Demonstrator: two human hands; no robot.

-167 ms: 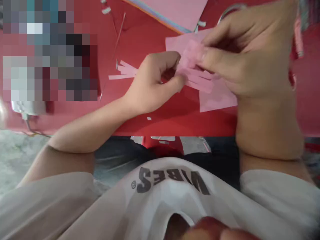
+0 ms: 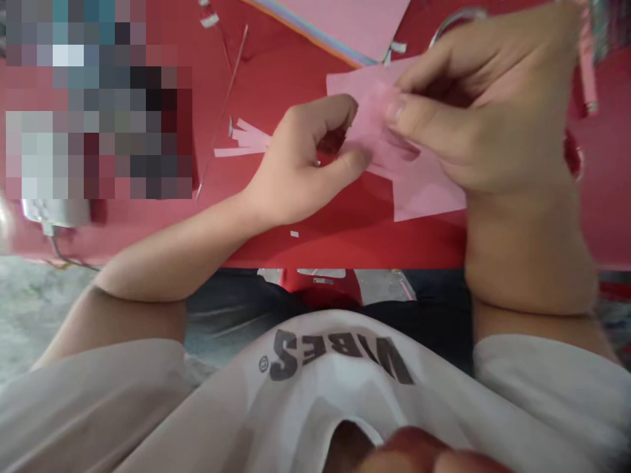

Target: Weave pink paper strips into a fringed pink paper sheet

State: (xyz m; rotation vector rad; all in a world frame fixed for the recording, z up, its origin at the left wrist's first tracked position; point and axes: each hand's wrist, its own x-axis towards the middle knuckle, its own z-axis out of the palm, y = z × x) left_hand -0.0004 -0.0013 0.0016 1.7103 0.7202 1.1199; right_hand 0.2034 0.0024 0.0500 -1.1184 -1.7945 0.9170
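My right hand [image 2: 493, 112] pinches a blurred strip of pink paper [image 2: 387, 98] between thumb and forefinger. Facing it from the left is my left hand [image 2: 300, 164], its thumb and curled forefinger apart with nothing plainly between them. Below both hands lies a pink paper sheet [image 2: 426, 194] on the red tabletop [image 2: 315, 249]; part of it is hidden by my right hand. Several cut pink strips [image 2: 246, 141] fan out behind my left wrist.
A stack of coloured paper [image 2: 355, 26], pink on top, lies at the back. A thin stick [image 2: 235, 72] rests left of it. A white block with a cable [image 2: 64, 211] sits at the left edge. A tiny paper scrap [image 2: 294, 234] lies near the front edge.
The pink paper between my hands has drawn away from my left fingertips toward my right hand. My left thumb and forefinger now stand apart, and both arms have barely moved.
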